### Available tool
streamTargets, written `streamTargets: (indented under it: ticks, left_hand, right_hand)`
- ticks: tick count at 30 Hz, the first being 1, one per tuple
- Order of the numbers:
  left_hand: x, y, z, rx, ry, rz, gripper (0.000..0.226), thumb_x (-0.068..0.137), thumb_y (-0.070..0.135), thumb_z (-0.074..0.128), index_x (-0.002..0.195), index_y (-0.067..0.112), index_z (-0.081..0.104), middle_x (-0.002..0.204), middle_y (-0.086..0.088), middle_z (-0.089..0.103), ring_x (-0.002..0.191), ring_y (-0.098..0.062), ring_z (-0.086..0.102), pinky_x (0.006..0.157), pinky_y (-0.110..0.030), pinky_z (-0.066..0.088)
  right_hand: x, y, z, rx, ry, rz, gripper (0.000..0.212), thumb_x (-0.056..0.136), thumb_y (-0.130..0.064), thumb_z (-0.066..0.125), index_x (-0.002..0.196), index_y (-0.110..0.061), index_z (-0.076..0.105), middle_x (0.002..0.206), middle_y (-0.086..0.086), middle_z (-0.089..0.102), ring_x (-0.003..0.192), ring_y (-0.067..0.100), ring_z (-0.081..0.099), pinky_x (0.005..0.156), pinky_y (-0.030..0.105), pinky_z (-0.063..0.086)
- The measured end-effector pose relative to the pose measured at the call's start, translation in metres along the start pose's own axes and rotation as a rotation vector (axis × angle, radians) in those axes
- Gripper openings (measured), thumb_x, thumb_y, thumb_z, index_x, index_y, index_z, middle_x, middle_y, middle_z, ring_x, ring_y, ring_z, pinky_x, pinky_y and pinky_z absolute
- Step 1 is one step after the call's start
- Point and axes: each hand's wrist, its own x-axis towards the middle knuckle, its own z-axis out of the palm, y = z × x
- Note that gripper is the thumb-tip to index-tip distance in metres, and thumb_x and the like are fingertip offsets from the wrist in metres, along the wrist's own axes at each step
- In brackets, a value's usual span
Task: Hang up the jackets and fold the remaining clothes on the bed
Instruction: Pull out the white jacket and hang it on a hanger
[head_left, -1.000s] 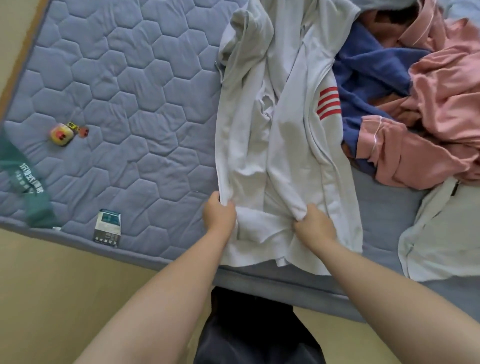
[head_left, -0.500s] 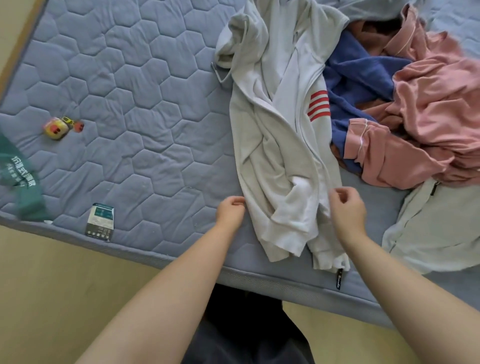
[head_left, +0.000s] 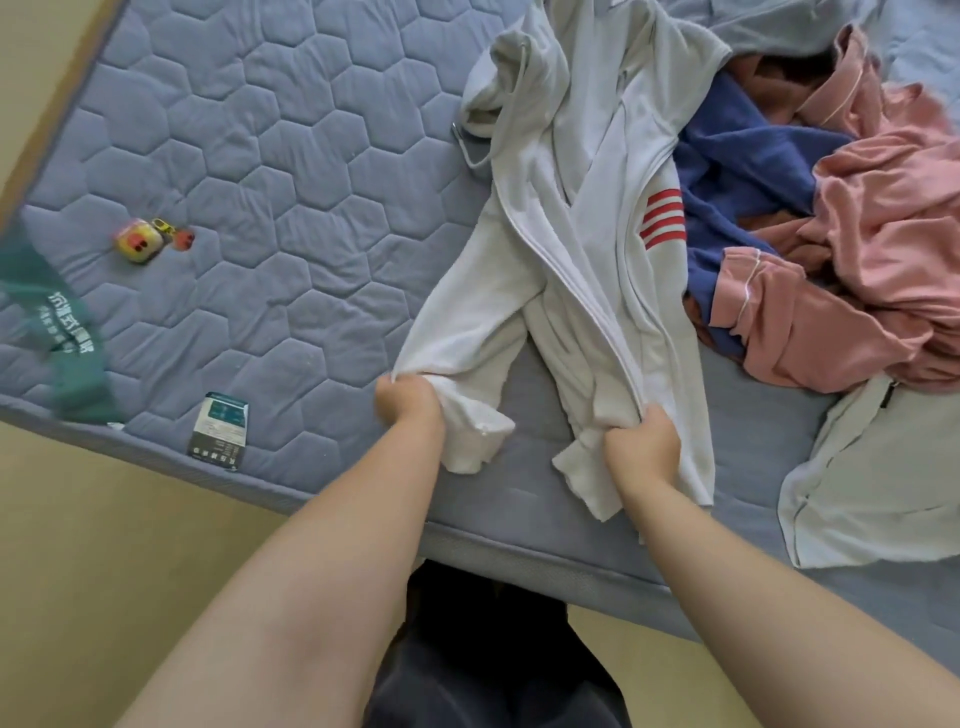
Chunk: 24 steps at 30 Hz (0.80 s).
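At lower centre, left hand (head_left: 408, 402) and right hand (head_left: 641, 441) now grip the white jacket (head_left: 587, 249) again, fingers clamped on its hem, spreading it flat.

Little yellow-and-pink toy (head_left: 137, 243) sits mid left. A printed card (head_left: 218, 439) lies lower down, nearer the centre. There's a green cloth with white lettering (head_left: 62, 338) at the left edge and tan floor (head_left: 104, 545) along the bottom.

left hand (head_left: 410, 402) and right hand (head_left: 641, 447) gripping white jacket (head_left: 582, 249) hem, quilted blue bed (head_left: 291, 171), pink clothes (head_left: 872, 249) beside
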Motion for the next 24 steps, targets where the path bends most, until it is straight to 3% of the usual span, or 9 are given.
streamTargets:
  ticks: [4,7,9,11,14,17,19,21,24]
  left_hand:
    - [0.059,0.062,-0.053,-0.165,0.164,0.168,0.035,0.093,0.002,0.038,0.124,0.006,0.054,0.125,-0.014,0.058,0.112,-0.029,0.057,0.089,-0.026,0.044]
    - [0.065,0.076,-0.086,0.085,0.082,0.415,0.048,0.091,0.002,0.045,0.138,0.012,0.041,0.141,-0.011,0.046,0.126,-0.023,0.047,0.100,-0.025,0.036]
    - [0.066,0.060,-0.097,0.334,0.022,0.536,0.036,0.089,0.004,0.049,0.123,0.010,0.055,0.129,-0.015,0.054,0.118,-0.029,0.051,0.096,-0.031,0.039]
    - [0.065,0.034,-0.096,0.387,-0.164,0.448,0.024,0.086,0.000,0.047,0.099,0.011,0.065,0.104,-0.016,0.065,0.098,-0.033,0.060,0.082,-0.031,0.050]
    - [0.055,0.001,-0.087,0.349,-0.447,0.143,0.026,0.092,0.000,0.043,0.107,0.008,0.062,0.078,-0.007,0.061,0.065,-0.016,0.058,0.051,-0.023,0.046]
    - [0.034,-0.020,-0.074,0.388,-0.631,-0.002,0.014,0.100,0.013,0.041,0.106,0.017,0.053,0.077,0.000,0.057,0.061,-0.010,0.052,0.052,-0.023,0.036]
    - [0.018,-0.028,-0.062,0.380,-0.725,-0.059,0.010,0.101,0.018,0.041,0.099,0.021,0.051,0.077,0.002,0.055,0.063,-0.008,0.049,0.054,-0.021,0.033]
    - [0.003,-0.036,-0.046,0.381,-0.791,-0.074,0.012,0.100,0.021,0.044,0.094,0.023,0.054,0.083,0.002,0.056,0.069,-0.008,0.049,0.059,-0.022,0.034]
    - [-0.011,-0.045,-0.024,0.384,-0.880,-0.005,0.039,0.095,0.030,0.057,0.128,0.012,0.052,0.122,-0.006,0.057,0.107,-0.017,0.056,0.085,-0.028,0.044]
  right_hand:
    - [-0.025,-0.016,0.020,0.068,-0.247,0.130,0.038,0.084,0.002,0.048,0.121,-0.002,0.055,0.108,0.017,0.058,0.092,0.029,0.055,0.076,0.032,0.045]
    - [-0.064,-0.053,0.047,0.197,-0.652,0.142,0.042,0.067,0.008,0.046,0.105,-0.003,0.061,0.096,0.018,0.060,0.080,0.028,0.057,0.069,0.032,0.046]
    - [-0.085,-0.080,0.059,0.429,-0.861,0.188,0.050,0.060,0.016,0.037,0.099,-0.004,0.061,0.091,0.016,0.064,0.084,0.031,0.062,0.075,0.036,0.052]
    - [-0.091,-0.099,0.059,0.598,-0.993,0.223,0.047,0.063,0.021,0.030,0.091,-0.001,0.062,0.080,0.012,0.066,0.076,0.027,0.066,0.068,0.033,0.056]
    - [-0.069,-0.092,0.057,0.498,-0.838,0.301,0.039,0.075,0.020,0.026,0.082,-0.001,0.059,0.076,0.012,0.061,0.072,0.028,0.060,0.069,0.034,0.052]
    - [-0.027,-0.047,0.044,0.222,-0.326,0.422,0.016,0.078,0.003,0.052,0.092,-0.004,0.054,0.088,0.014,0.052,0.062,0.025,0.045,0.054,0.030,0.039]
    - [-0.011,-0.019,0.025,0.208,-0.129,0.488,0.024,0.079,-0.009,0.061,0.103,-0.009,0.054,0.096,0.014,0.054,0.071,0.026,0.052,0.060,0.032,0.044]
    - [-0.005,-0.005,0.014,0.330,-0.174,0.544,0.026,0.083,-0.012,0.060,0.106,-0.003,0.057,0.101,0.013,0.060,0.083,0.029,0.060,0.072,0.035,0.050]
    - [-0.018,-0.007,-0.001,0.618,-0.391,0.584,0.026,0.086,0.000,0.045,0.108,0.004,0.057,0.099,0.021,0.067,0.095,0.036,0.063,0.088,0.047,0.049]
